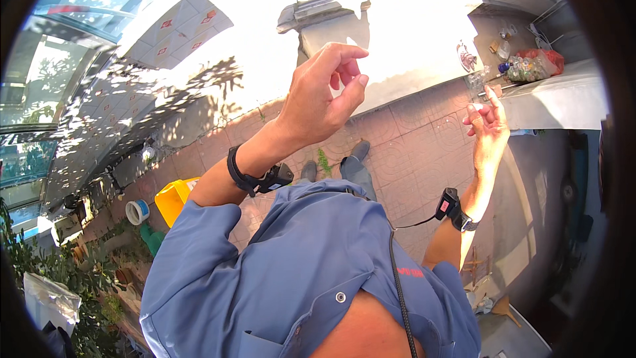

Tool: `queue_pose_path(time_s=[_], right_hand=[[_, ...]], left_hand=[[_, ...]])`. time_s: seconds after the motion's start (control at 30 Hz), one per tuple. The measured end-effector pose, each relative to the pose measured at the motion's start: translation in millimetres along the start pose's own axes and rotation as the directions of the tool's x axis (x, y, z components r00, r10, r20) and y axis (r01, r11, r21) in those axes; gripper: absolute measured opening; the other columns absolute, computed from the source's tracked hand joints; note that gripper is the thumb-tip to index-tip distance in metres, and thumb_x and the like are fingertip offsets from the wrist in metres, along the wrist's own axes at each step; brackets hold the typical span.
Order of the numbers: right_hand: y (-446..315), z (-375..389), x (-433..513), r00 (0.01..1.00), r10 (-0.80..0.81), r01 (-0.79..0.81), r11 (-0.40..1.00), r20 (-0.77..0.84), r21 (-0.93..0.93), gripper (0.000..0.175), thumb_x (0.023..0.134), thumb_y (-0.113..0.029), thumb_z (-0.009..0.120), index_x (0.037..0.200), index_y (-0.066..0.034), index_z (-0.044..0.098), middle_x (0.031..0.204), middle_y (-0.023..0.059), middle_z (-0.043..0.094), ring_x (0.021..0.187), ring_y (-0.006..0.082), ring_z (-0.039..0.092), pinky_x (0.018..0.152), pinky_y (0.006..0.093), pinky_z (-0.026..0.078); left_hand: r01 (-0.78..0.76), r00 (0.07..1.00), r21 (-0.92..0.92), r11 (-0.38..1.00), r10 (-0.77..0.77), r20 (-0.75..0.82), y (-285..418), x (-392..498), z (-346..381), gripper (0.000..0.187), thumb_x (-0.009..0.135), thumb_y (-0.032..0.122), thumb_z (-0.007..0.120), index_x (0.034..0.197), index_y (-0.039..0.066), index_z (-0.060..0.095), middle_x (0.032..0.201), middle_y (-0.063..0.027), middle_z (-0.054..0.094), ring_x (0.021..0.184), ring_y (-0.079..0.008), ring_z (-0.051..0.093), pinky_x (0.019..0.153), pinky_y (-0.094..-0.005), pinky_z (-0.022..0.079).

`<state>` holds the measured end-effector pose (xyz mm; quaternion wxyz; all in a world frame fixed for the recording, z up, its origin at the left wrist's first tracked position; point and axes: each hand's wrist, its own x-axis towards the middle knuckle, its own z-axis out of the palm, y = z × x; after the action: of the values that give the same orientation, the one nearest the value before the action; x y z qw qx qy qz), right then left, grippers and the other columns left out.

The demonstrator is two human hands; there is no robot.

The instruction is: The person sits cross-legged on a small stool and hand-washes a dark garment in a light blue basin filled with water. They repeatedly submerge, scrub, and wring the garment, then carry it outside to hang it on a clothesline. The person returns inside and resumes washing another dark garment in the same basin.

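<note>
My left hand point(323, 92) is raised over the sunlit pale surface, its fingers curled and the thumb apart from the index finger. No object shows in it. To the right, my right hand point(489, 132) is held up near the corner of a low ledge, index finger extended and the other fingers bent. A small white spot shows by its thumb; what it is cannot be told, and no held object is plain. Each wrist wears a black strap with a small device: the left strap device point(278, 178) and the right strap device point(448, 204).
Paving tiles point(412, 144) lie underfoot. A yellow plastic container point(171, 204), a white bucket point(137, 212) and plants point(89, 278) are at the left. Glass bottles point(526, 68), a red plastic bag point(554, 61) and a shoe point(467, 56) lie at the upper right, near the concrete ledge point(561, 94).
</note>
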<state>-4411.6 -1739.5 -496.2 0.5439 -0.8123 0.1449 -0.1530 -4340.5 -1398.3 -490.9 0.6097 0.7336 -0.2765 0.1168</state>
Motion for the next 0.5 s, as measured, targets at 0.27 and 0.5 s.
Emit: queue_pose_path(time_s=[0.27, 0.5], right_hand=[[60.2, -44.5, 142.0, 0.999, 0.049, -0.048, 0.987, 0.0, 0.152, 0.056, 0.094, -0.002, 0.073, 0.147, -0.0049, 0.054, 0.095, 0.0028, 0.069, 0.072, 0.0088, 0.065, 0.057, 0.0195, 0.046], [85.5, 2.4, 250.1, 0.963, 0.14, -0.189, 0.96, 0.229, 0.206, 0.052, 0.094, -0.002, 0.07, 0.144, -0.0038, 0.056, 0.097, 0.004, 0.07, 0.073, 0.0083, 0.066, 0.057, 0.0194, 0.045]], left_hand=[[0.023, 0.998, 0.5, 0.866, 0.009, -0.061, -29.7, 41.0, 95.4, 0.033, 0.082, -0.001, 0.072, 0.114, -0.001, 0.062, 0.088, -0.0131, 0.061, 0.071, -0.0262, 0.062, 0.063, -0.0364, 0.05], [0.148, 0.987, 0.544, 0.826, -0.092, -0.128, -61.1, 128.4, 131.3, 0.033, 0.082, 0.0, 0.073, 0.115, 0.001, 0.064, 0.084, -0.0096, 0.061, 0.069, -0.022, 0.059, 0.062, -0.0357, 0.049]])
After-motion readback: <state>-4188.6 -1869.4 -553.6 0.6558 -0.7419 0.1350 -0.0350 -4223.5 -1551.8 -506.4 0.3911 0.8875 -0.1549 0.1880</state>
